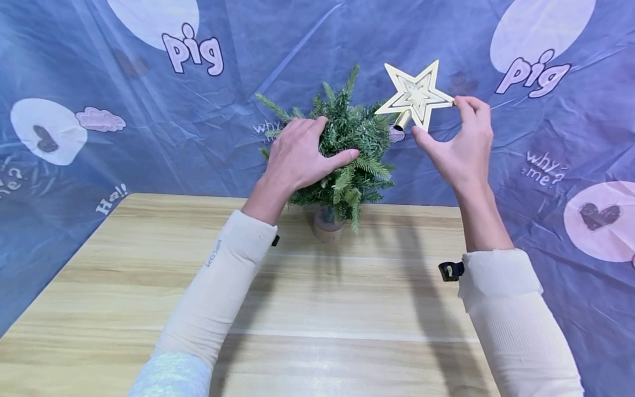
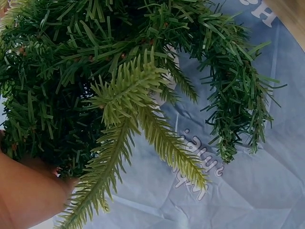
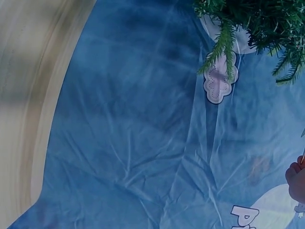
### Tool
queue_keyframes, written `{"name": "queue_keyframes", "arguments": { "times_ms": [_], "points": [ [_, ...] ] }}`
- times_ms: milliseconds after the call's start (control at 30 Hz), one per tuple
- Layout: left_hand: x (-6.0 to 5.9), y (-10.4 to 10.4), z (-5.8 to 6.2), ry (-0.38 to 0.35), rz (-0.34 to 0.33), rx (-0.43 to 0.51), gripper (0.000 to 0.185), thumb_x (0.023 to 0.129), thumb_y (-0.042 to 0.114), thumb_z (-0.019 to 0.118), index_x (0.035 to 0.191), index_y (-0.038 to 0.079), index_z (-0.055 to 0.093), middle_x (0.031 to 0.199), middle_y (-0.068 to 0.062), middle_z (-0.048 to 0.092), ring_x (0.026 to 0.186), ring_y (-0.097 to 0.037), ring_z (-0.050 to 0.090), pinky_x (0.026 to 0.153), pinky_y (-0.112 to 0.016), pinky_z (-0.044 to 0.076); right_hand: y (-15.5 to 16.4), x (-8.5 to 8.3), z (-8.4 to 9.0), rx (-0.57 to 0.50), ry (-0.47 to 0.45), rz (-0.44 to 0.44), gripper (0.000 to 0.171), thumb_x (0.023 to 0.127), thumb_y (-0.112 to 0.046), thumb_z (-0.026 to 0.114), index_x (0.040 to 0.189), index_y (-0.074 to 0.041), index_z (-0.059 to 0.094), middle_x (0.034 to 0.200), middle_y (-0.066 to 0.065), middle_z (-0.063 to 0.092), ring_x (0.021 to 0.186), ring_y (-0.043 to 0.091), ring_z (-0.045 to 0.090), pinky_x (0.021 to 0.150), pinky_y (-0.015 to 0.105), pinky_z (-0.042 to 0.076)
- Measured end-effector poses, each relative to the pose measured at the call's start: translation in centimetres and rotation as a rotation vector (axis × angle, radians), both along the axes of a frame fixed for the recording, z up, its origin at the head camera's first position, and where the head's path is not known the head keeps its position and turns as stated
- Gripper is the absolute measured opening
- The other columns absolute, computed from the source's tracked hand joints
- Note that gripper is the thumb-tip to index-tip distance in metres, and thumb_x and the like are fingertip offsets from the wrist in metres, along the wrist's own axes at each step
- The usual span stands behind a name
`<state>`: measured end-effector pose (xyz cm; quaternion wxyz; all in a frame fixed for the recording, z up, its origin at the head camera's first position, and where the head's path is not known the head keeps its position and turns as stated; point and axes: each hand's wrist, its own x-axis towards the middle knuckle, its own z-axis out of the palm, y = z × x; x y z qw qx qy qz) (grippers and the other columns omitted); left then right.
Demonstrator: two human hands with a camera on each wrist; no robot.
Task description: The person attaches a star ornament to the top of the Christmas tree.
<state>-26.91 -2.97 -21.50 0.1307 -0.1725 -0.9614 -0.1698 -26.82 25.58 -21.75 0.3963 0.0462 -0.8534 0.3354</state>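
A small artificial Christmas tree (image 1: 364, 135) stands upright near the table's far edge, in a round pale base (image 1: 328, 227). My left hand (image 1: 300, 151) holds it from the left, the thumb lying across its front and the fingers among the branches. In the left wrist view, green branches (image 2: 124, 95) fill the upper part, with part of the hand (image 2: 31, 191) at lower left. To the right of the tree, my right hand (image 1: 466, 140) pinches a gold star tree topper (image 1: 415, 94) by its right side, its short socket (image 1: 403, 119) pointing down.
A wooden table (image 1: 317, 309) stretches in front, its far edge close to the base. Behind hangs a wrinkled blue cloth (image 1: 278, 33) printed with words, hearts and clouds. A black clip-like piece (image 1: 451, 271) sits at the right cuff.
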Motion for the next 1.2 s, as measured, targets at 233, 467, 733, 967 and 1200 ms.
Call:
{"name": "queue_keyframes", "arguments": {
  "times_ms": [233, 467, 733, 967, 1200],
  "points": [
    [0.0, -0.1, 0.0, 0.003, -0.002, 0.002, 0.109, 0.082, 0.089, 0.044, 0.160, 0.014, 0.033, 0.152, -0.005, 0.048, 0.138, -0.023, 0.041, 0.115, -0.035, 0.032, -0.5, -0.2, 0.4, 0.021, 0.030, 0.007, 0.080, 0.075, -0.038, 0.085, 0.141, -0.001, 0.058, 0.139, 0.014, 0.051, 0.128, 0.024, 0.048, 0.109, 0.029, 0.036],
    [0.0, -0.2, -0.1, 0.016, 0.000, 0.003, 0.110, 0.081, 0.090, 0.043, 0.159, 0.014, 0.034, 0.152, -0.004, 0.048, 0.139, -0.023, 0.041, 0.115, -0.035, 0.032, -1.1, -0.4, 0.6, 0.029, 0.020, 0.014, 0.081, 0.076, -0.039, 0.085, 0.141, -0.001, 0.057, 0.140, 0.013, 0.050, 0.129, 0.024, 0.048, 0.109, 0.028, 0.036],
    [0.0, -0.1, 0.0, 0.012, -0.005, 0.000, 0.110, 0.081, 0.090, 0.042, 0.160, 0.013, 0.033, 0.154, -0.005, 0.046, 0.141, -0.023, 0.039, 0.117, -0.036, 0.030, -1.6, -0.6, 0.8, 0.044, 0.041, 0.019, 0.081, 0.076, -0.040, 0.085, 0.142, -0.002, 0.057, 0.140, 0.013, 0.050, 0.128, 0.025, 0.048, 0.109, 0.029, 0.036],
    [0.0, 0.0, 0.1, -0.002, 0.000, -0.014, 0.110, 0.081, 0.090, 0.042, 0.160, 0.013, 0.031, 0.156, -0.005, 0.045, 0.141, -0.023, 0.038, 0.117, -0.035, 0.030, -2.5, -0.9, 0.9, 0.039, 0.032, 0.030, 0.080, 0.077, -0.040, 0.085, 0.142, -0.003, 0.057, 0.140, 0.012, 0.050, 0.128, 0.023, 0.048, 0.109, 0.028, 0.036],
    [-0.1, -0.1, 0.1, 0.007, 0.001, -0.023, 0.111, 0.081, 0.090, 0.042, 0.160, 0.013, 0.033, 0.153, -0.005, 0.047, 0.139, -0.023, 0.041, 0.116, -0.035, 0.032, -3.3, -0.9, 0.9, 0.035, 0.018, 0.045, 0.082, 0.077, -0.041, 0.084, 0.143, -0.002, 0.055, 0.141, 0.011, 0.049, 0.129, 0.022, 0.047, 0.109, 0.026, 0.035]
  ]
}}
